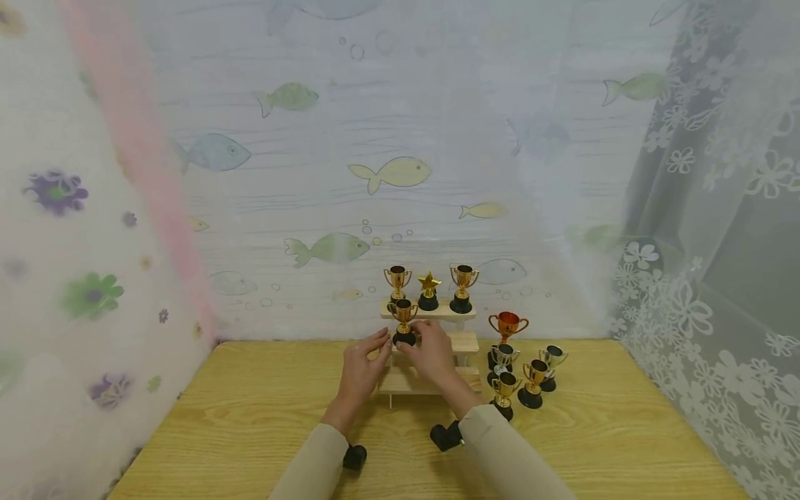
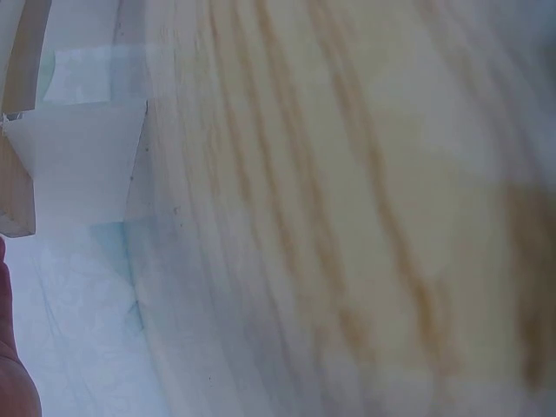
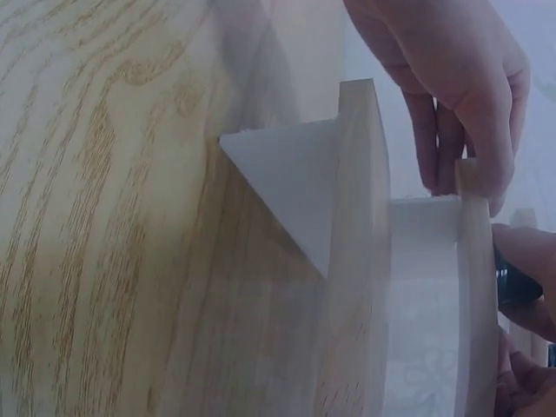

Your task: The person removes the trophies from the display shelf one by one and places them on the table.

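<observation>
A small gold trophy cup (image 1: 404,316) with a black base stands at the left end of the middle step of a light wooden three-step stand (image 1: 431,380). My right hand (image 1: 434,353) pinches its base from the right; the right wrist view shows the fingers (image 3: 532,261) around the dark base (image 3: 512,285). At the stand's left side is my left hand (image 1: 361,367), fingers fairly straight, fingertips at the step's end and close to the base. In the left wrist view only a sliver of that hand (image 2: 16,382) shows, beside blurred wood grain.
The top step holds two gold cups, one at left (image 1: 397,276) and one at right (image 1: 464,278), with a gold star trophy (image 1: 428,283) between. Right of the stand, several more cups, including an orange-red one (image 1: 508,323), stand on the wooden table (image 1: 262,410). Patterned cloth (image 1: 325,208) hangs behind.
</observation>
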